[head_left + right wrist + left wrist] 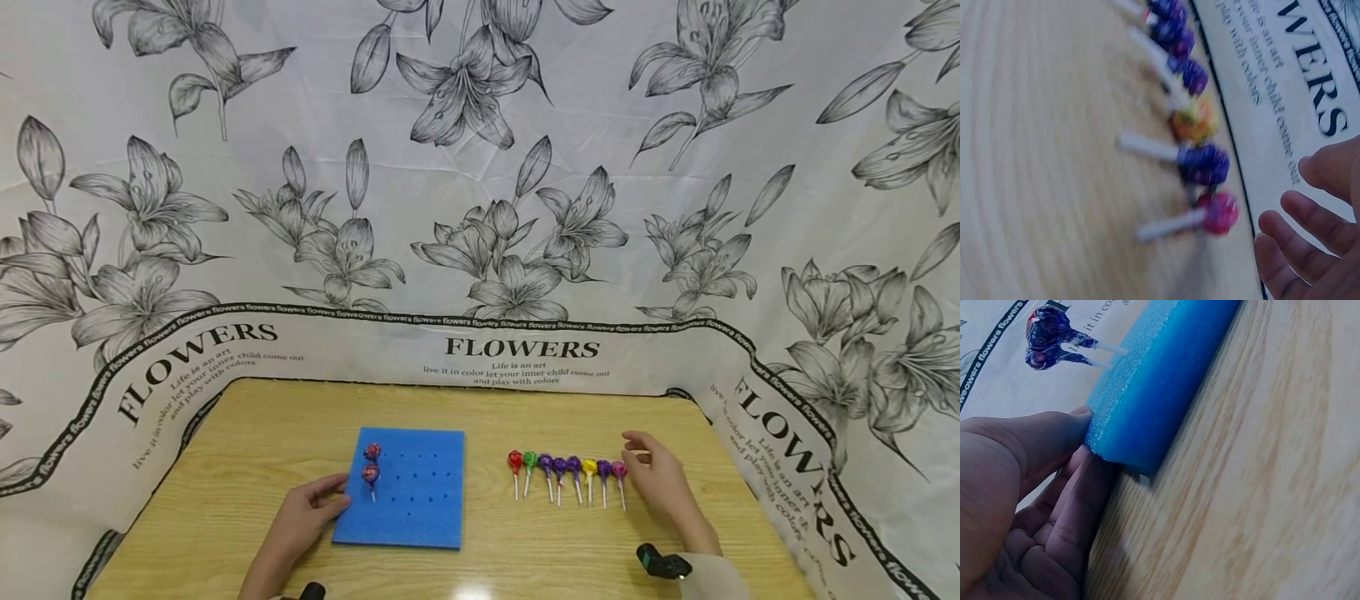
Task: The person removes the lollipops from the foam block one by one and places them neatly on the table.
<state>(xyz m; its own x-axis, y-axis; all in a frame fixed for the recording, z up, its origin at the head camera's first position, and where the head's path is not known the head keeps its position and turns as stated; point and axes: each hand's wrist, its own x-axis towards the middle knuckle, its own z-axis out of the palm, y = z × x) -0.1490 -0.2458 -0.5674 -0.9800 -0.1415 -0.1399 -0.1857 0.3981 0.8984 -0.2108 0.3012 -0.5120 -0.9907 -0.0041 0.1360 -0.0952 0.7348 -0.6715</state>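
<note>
A blue foam block [409, 487] with a grid of holes lies on the wooden table [240, 467]. Two red-and-blue lollipops [371, 473] stand in its left holes, also seen as lollipops [1054, 339] in the left wrist view. My left hand [311, 507] holds the foam block [1154, 381] at its left edge, thumb on top and fingers [1079, 506] under the side. A row of several lollipops [566, 468] lies to the right. My right hand [652, 471] hovers open beside the pink lollipop [618, 471], the same pink lollipop [1219, 212] just clear of the fingers [1300, 240].
A white cloth printed with lilies and "FLOWERS" [521, 347] walls the table at the back and both sides. Black wrist-mounted devices [663, 564] sit at the bottom edge. Bare wood lies between the foam block and the lollipop row.
</note>
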